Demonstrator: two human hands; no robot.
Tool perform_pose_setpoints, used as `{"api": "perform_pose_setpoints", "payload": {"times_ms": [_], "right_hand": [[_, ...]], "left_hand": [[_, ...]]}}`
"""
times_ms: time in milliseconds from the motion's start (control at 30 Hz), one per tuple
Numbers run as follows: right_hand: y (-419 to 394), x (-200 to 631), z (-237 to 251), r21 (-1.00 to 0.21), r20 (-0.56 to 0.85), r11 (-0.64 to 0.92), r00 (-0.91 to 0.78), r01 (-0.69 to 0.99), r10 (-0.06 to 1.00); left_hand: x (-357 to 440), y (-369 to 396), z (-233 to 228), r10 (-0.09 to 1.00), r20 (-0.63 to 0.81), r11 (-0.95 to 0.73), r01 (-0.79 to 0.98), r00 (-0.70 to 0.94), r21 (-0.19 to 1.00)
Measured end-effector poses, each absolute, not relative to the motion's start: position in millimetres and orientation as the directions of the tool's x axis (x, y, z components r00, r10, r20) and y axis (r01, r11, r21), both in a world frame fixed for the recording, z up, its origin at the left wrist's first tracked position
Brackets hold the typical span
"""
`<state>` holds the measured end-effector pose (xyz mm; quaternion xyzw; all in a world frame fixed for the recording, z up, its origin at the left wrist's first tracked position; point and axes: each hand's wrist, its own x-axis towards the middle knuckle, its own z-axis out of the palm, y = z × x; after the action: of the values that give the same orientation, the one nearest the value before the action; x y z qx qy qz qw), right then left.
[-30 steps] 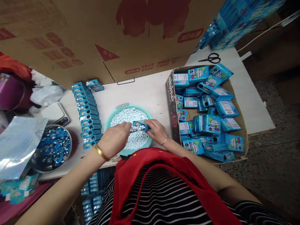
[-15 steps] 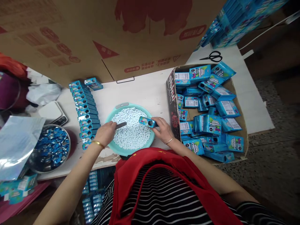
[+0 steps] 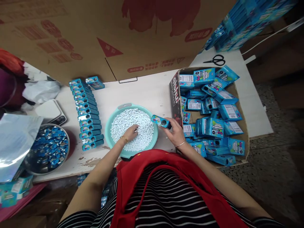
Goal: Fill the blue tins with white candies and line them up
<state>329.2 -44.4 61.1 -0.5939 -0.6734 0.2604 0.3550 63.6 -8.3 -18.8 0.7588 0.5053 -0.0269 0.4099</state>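
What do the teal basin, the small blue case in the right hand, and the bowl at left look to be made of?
Teal basin: likely plastic, matte, moulded rim tab.
Small blue case in the right hand: glossy printed shell, possibly tin or plastic; unclear.
Bowl: metal, probably steel, with a shiny reflective rim.

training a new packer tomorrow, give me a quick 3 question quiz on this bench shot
1. True or false: the right hand holds a small blue tin.
2. What is the left hand dipped into?
A. teal basin of white candies
B. metal bowl of blue lids
C. cardboard tray of blue cartons
3. What lies at the table's far right?

Key: 1 true; 2 A; 3 black scissors.
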Motion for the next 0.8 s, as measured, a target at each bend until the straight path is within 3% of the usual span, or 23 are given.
{"api": "perform_pose_setpoints", "payload": {"times_ms": [267,433,533,700,800], "right_hand": [[-44,327,60,-0.738,0.190,0.190,-0.072,0.647,0.979],[-41,309,63,-0.719,0.199,0.279,-0.196,0.637,0.960],[-39,295,64,-0.715,0.196,0.317,-0.256,0.623,0.946],[-39,281,65,-0.690,0.212,0.379,-0.328,0.616,0.920],[-40,277,64,-0.688,0.225,0.406,-0.356,0.601,0.907]], "left_hand": [[34,-7,71,0.781,-0.312,-0.187,0.679,0.541,0.710],[33,5,140,0.726,-0.272,-0.342,0.674,0.632,0.654],[45,10,169,0.674,-0.344,-0.440,0.729,0.654,0.525],[77,8,205,0.678,-0.528,-0.510,0.844,0.512,0.164],[96,3,222,0.676,-0.564,-0.554,0.832,0.474,0.035]]}}
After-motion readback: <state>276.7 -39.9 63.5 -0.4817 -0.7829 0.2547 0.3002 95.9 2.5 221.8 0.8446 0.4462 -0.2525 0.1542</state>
